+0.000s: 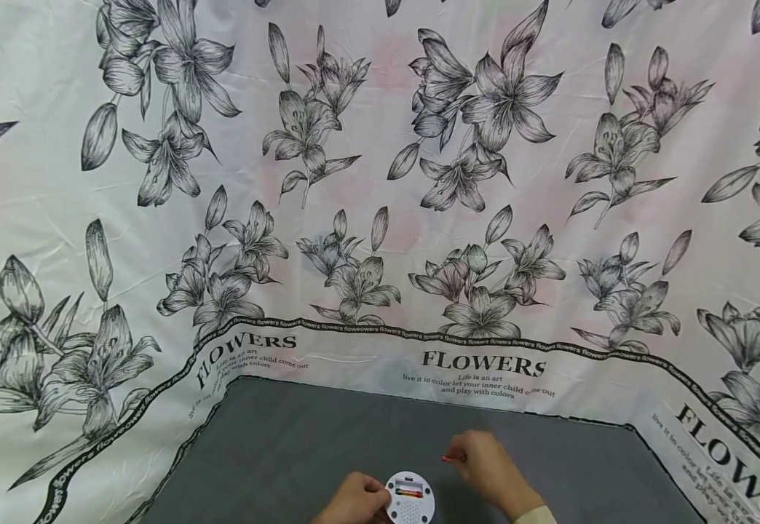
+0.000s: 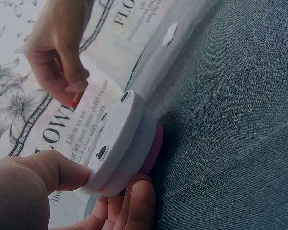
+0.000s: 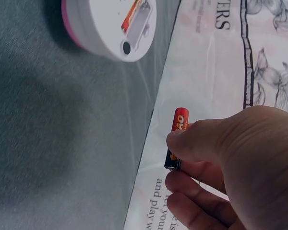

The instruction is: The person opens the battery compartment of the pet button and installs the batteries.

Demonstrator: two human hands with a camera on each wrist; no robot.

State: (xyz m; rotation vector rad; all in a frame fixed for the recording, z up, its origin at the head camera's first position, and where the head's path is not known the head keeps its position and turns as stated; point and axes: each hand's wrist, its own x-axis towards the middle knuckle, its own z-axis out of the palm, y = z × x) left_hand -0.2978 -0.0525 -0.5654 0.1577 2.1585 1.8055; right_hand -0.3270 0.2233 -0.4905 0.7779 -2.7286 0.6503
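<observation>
A round white device (image 1: pixel 424 503) with a pink rim at its other end (image 2: pixel 154 151) stands on the grey cloth, its battery compartment (image 3: pixel 142 28) uncovered and facing up. One red battery (image 1: pixel 409 493) lies inside that compartment, with space beside it. My left hand (image 1: pixel 356 500) grips the device by its edge, thumb on the top face and fingers below. To the right, apart from the device, my right hand (image 1: pixel 485 466) pinches a red and black battery (image 3: pixel 181 119) between thumb and forefinger. Small dark feet (image 2: pixel 102 152) dot the device's upturned face.
The grey cloth surface (image 1: pixel 301 437) spreads around both hands. Behind and beside it hangs a white sheet (image 1: pixel 367 356) printed with black lilies and lettering. A small white rectangular piece (image 2: pixel 170 33) shows near the cloth's border in the left wrist view.
</observation>
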